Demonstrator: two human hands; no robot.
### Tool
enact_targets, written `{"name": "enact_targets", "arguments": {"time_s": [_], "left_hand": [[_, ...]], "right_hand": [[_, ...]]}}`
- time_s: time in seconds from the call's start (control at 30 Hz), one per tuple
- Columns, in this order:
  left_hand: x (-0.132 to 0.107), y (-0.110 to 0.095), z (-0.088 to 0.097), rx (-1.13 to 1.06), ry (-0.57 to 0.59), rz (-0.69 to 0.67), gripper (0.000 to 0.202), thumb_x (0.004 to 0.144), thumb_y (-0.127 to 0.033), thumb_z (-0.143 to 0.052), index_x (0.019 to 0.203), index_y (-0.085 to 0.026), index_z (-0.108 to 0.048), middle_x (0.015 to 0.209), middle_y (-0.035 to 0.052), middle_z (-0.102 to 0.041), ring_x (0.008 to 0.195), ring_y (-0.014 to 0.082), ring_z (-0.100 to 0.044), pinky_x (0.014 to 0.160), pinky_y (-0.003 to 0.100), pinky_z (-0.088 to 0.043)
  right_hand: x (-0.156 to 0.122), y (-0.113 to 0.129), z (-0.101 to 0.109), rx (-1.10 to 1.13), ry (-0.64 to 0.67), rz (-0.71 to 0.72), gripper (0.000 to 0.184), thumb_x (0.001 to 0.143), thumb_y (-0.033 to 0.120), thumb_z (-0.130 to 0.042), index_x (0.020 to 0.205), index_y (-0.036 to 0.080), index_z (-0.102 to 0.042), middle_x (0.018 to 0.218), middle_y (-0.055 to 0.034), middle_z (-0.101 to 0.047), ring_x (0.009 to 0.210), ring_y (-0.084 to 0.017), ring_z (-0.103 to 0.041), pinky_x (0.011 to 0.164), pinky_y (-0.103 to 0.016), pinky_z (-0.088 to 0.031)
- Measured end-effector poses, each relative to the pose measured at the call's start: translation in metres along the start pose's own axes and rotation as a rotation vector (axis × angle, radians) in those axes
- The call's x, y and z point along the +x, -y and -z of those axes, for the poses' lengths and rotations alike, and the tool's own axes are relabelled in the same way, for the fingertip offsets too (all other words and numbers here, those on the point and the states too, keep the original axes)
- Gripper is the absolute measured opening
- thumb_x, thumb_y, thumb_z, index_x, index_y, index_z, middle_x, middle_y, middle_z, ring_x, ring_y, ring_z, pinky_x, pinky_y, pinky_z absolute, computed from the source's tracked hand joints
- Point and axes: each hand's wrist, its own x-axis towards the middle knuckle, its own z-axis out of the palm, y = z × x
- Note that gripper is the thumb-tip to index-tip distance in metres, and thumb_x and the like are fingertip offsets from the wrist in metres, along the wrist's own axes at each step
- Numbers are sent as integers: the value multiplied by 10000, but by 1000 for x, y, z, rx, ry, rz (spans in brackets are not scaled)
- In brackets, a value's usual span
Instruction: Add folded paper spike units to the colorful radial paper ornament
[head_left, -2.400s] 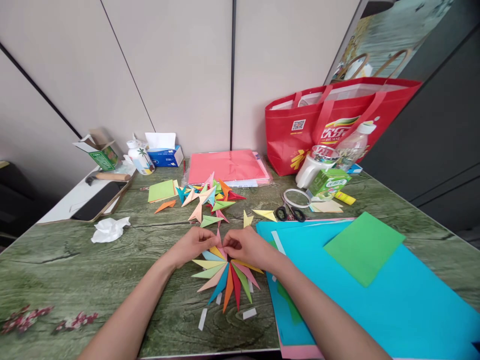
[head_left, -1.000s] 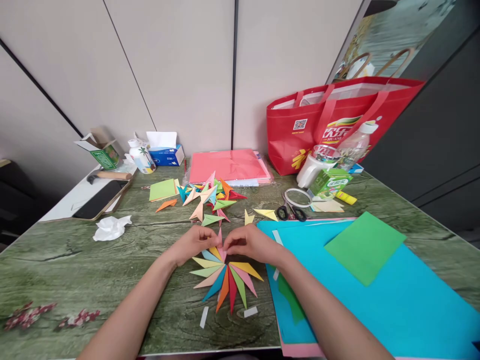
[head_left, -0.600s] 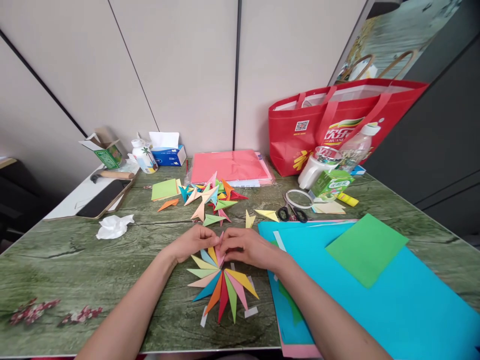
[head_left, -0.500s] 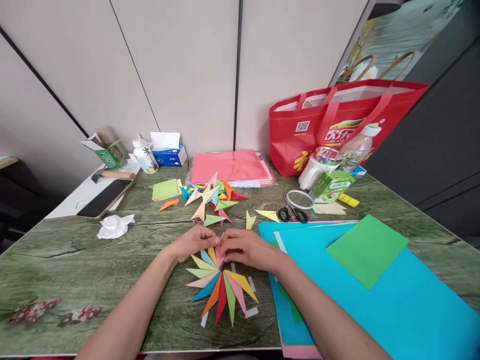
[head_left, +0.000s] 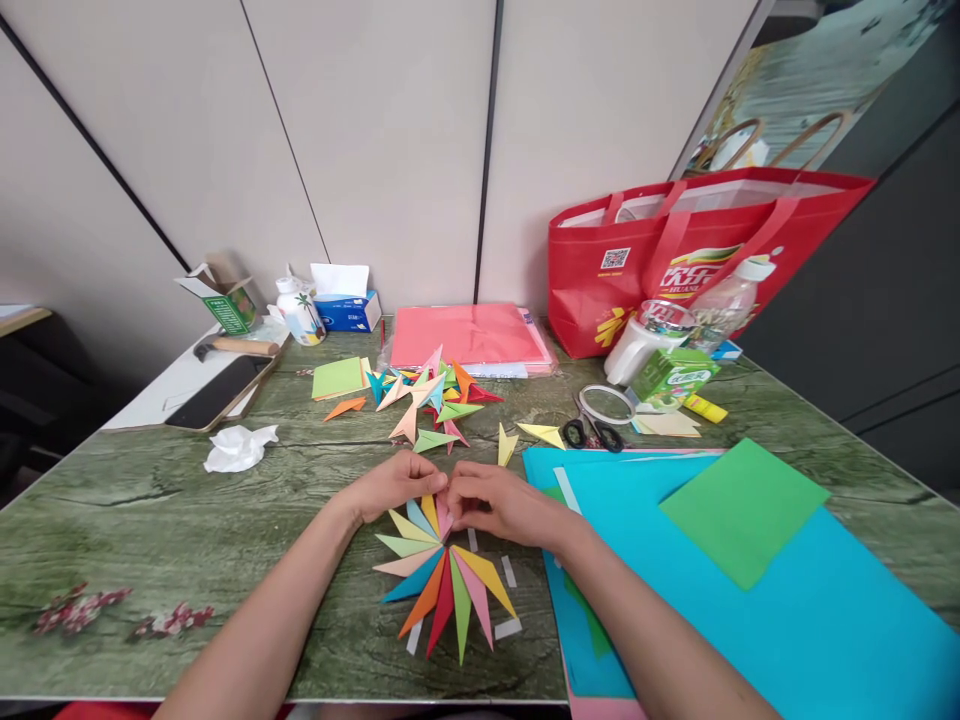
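Observation:
A fan of pointed folded paper pieces in many colours, the paper star (head_left: 442,580), lies on the green table (head_left: 150,520) in front of me. My left hand (head_left: 394,485) and my right hand (head_left: 495,500) meet at its top edge, fingers pinched together on a pink piece at the hub. Both hands rest on the table. A heap of loose folded paper points (head_left: 431,395) lies just beyond my hands, with two yellow ones (head_left: 525,438) to its right.
Large blue sheets (head_left: 750,580) with a green sheet (head_left: 742,510) cover the right side. Scissors (head_left: 592,432), a tape roll (head_left: 606,403), a red bag (head_left: 675,260), a pink paper stack (head_left: 469,338), a crumpled tissue (head_left: 238,447) and a phone (head_left: 217,392) ring the space. White paper strips (head_left: 508,628) lie near the star.
The star has turned a little clockwise under my hands and slid slightly toward me. Both hands stay pinched at its hub. The camera has shifted a bit left.

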Motion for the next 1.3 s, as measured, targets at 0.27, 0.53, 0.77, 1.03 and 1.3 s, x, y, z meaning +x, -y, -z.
{"name": "enact_targets", "arguments": {"time_s": [0.27, 0.53, 0.77, 1.03, 1.3], "left_hand": [[0, 3, 0, -45, -27, -48, 496, 766, -543, -473, 616, -107, -655, 566, 32, -609, 522, 103, -476, 519, 207, -348], [-1, 2, 1, -80, -24, -26, 539, 779, -561, -434, 602, -106, -664, 545, 45, -618, 501, 108, -497, 512, 210, -362], [-1, 2, 1, -74, -46, 4, 549, 750, -588, -453, 590, -106, -662, 518, 40, -609, 467, 100, -484, 481, 208, -342], [-1, -1, 0, -109, -49, 3, 559, 760, -584, -440, 570, -106, -658, 504, 45, -609, 448, 96, -473, 457, 207, -318], [-1, 2, 0, -72, -73, 0, 546, 737, -593, -468, 559, -108, -645, 511, 32, -596, 471, 101, -471, 478, 212, -342]], "right_hand": [[0, -1, -1, 60, -38, 38, 100, 820, 199, -559, 885, 179, -633, 886, -32, -571, 810, -114, -569, 744, -222, -452], [1, 2, -1, 24, -65, 99, 125, 833, 204, -539, 876, 186, -655, 911, -40, -584, 829, -119, -574, 740, -221, -456], [0, 6, -2, -26, -42, 46, 117, 839, 202, -530, 878, 189, -639, 883, -28, -557, 776, -108, -564, 700, -213, -454], [0, 0, -4, -56, -91, 124, 175, 857, 253, -505, 907, 204, -665, 930, -37, -611, 825, -116, -582, 720, -216, -444], [2, 11, 2, -179, 30, 11, 146, 866, 253, -492, 935, 222, -616, 928, -13, -567, 768, -103, -563, 666, -200, -426]]}}
